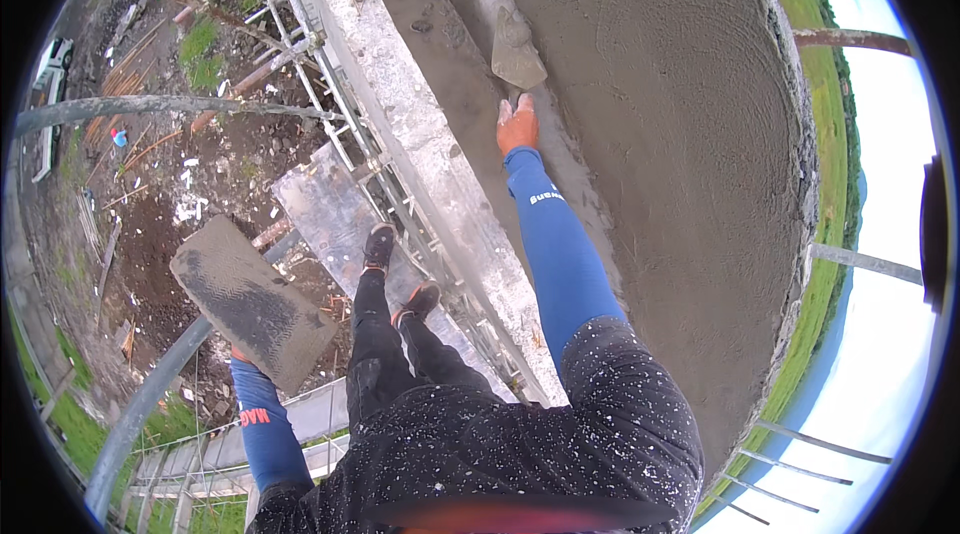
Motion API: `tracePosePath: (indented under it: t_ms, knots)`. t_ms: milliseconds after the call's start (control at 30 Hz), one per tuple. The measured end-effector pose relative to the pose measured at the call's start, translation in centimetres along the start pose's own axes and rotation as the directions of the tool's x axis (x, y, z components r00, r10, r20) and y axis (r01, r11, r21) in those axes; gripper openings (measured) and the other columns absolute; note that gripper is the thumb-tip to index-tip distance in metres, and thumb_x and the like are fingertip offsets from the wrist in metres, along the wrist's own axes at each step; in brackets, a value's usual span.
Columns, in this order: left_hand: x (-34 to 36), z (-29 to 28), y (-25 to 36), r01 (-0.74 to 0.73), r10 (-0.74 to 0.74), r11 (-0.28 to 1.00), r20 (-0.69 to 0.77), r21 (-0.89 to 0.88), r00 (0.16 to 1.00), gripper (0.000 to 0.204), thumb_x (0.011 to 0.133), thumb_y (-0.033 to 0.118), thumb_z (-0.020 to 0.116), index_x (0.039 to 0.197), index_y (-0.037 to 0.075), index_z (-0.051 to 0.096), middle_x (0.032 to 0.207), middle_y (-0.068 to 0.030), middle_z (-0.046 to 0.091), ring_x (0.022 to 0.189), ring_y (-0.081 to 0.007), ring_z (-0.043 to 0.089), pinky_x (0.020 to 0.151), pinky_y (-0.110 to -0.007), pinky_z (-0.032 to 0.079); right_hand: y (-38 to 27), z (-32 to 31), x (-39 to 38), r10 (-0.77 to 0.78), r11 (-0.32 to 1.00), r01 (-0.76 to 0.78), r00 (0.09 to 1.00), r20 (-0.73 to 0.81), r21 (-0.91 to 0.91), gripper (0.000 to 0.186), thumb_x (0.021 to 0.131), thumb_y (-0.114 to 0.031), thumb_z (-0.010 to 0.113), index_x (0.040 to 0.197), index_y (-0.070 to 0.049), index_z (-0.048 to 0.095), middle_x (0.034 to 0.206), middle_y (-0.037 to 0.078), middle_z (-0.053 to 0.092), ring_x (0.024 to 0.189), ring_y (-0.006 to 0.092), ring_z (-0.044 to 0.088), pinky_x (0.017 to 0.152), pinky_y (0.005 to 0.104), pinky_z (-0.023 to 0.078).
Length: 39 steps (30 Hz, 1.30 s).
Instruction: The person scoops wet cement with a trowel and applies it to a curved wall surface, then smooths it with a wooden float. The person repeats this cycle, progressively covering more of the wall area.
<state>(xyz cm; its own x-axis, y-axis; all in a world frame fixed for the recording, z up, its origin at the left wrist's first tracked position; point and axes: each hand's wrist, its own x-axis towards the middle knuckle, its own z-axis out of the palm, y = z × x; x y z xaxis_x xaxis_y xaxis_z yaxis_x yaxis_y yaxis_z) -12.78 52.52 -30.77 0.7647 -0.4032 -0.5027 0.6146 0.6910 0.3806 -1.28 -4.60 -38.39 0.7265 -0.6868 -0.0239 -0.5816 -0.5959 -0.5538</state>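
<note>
My right hand [518, 126] is closed round the handle of a pointed trowel [519, 62]. Grey mortar coats the trowel's blade, which lies against a groove-like strip beside the broad, wet-looking grey plaster surface [690, 154]. On the left, my left hand [238, 355] holds up a rectangular mortar board [255, 299] smeared with grey mortar, darker along its middle. The board covers nearly all of that hand, so its fingers are hidden. Both forearms wear blue sleeves.
A rough whitish concrete ledge [400, 84] runs beside the plaster. My feet stand on a metal scaffold plank [325, 209]. Scaffold tubes [180, 106] cross at the left, high above ground strewn with debris. Metal bars [865, 264] stick out beyond the right edge.
</note>
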Motion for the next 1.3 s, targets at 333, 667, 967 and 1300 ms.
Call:
tracePosePath:
  t_ms: [333, 667, 967, 1300]
  knots:
    - [-0.4, -0.4, 0.2, -0.03, 0.03, 1.0, -0.017, -0.008, 0.999, 0.039, 0.108, 0.027, 0.055, 0.136, 0.0, 0.061, 0.124, -0.0149, 0.071, 0.109, -0.0259, 0.072, 0.096, -0.042, 0.062, -5.3, -6.8, 4.2, 0.324, 0.803, -0.462, 0.868, 0.376, 0.377, 0.062, 0.102, -0.02, 0.065, 0.153, 0.005, 0.04, 0.079, 0.007, 0.065, 0.056, 0.0145, 0.061, 0.046, 0.0317, 0.052]
    - [0.4, 1.1, 0.5, -0.031, 0.03, 0.999, 0.05, 0.02, 0.998, 0.039, 0.108, 0.026, 0.055, 0.136, 0.0, 0.061, 0.124, -0.0148, 0.071, 0.109, -0.0258, 0.072, 0.095, -0.042, 0.062, -8.1, -14.9, 3.9, 0.225, 0.765, -0.414, 0.89, 0.397, 0.494, 0.027, 0.101, -0.02, 0.064, 0.113, 0.004, 0.061, 0.079, 0.007, 0.066, 0.057, 0.0148, 0.062, 0.047, 0.0331, 0.053]
    - [-0.2, 1.9, -0.1, -0.029, 0.025, 0.999, 0.088, 0.04, 0.996, 0.038, 0.108, 0.025, 0.056, 0.136, 0.0, 0.061, 0.124, -0.0147, 0.071, 0.109, -0.0257, 0.072, 0.095, -0.042, 0.062, -9.0, -19.8, 2.9, 0.188, 0.791, -0.352, 0.918, 0.348, 0.5, 0.022, 0.101, -0.024, 0.064, 0.1, -0.002, 0.064, 0.077, 0.004, 0.065, 0.056, 0.0121, 0.059, 0.05, 0.0302, 0.05]
    - [3.3, 6.9, -2.9, 0.076, -0.09, 0.994, 0.193, 0.081, 0.977, 0.037, 0.108, 0.025, 0.056, 0.135, 0.0, 0.061, 0.123, -0.0145, 0.071, 0.108, -0.0256, 0.072, 0.095, -0.042, 0.062, -7.4, -27.4, -5.4, 0.12, 0.784, -0.177, 0.984, 0.133, 0.595, 0.021, 0.101, -0.021, 0.064, 0.089, -0.004, 0.061, 0.071, 0.003, 0.063, 0.052, 0.0094, 0.057, 0.048, 0.0282, 0.047]
